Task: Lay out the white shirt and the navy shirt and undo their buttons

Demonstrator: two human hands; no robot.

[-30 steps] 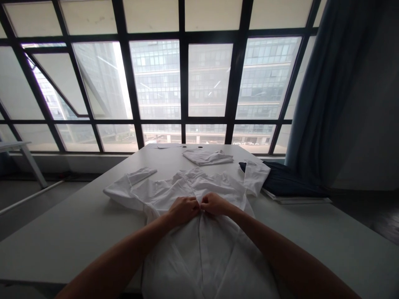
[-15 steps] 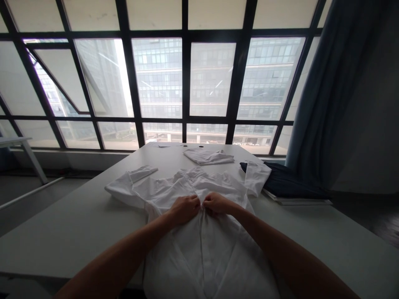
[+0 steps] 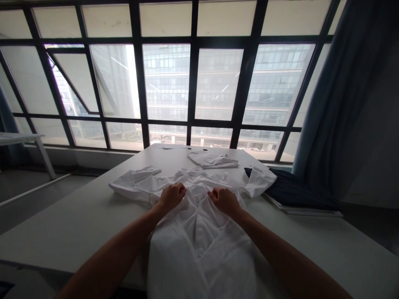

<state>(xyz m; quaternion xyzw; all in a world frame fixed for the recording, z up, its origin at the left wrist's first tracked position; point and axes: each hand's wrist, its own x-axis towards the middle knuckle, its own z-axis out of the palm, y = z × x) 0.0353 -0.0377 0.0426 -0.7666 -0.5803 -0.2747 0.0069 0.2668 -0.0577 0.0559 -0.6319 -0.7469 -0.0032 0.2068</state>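
Note:
A white shirt point(image 3: 199, 232) lies spread over the table, its collar end away from me and its lower part hanging toward me over the near edge. One sleeve point(image 3: 134, 182) stretches out to the left, the other to the right. My left hand point(image 3: 172, 196) is closed on the cloth left of the front opening, fingers curled. On the opposite side, my right hand point(image 3: 225, 202) pinches the cloth in the same way. Between the hands the front parts in a V. The fingertips are partly hidden from me.
A folded white garment point(image 3: 213, 159) lies farther back on the white table point(image 3: 102, 216). At the right, dark blue folded cloth point(image 3: 299, 189) rests on white sheets, near the curtain point(image 3: 324, 104). Another white table point(image 3: 21, 138) stands at the left. Windows point(image 3: 166, 83) line the far side.
My hands, together at the middle of the shirt before, have moved apart and slightly away from me. The shirt front has opened between them. The view has shifted a little.

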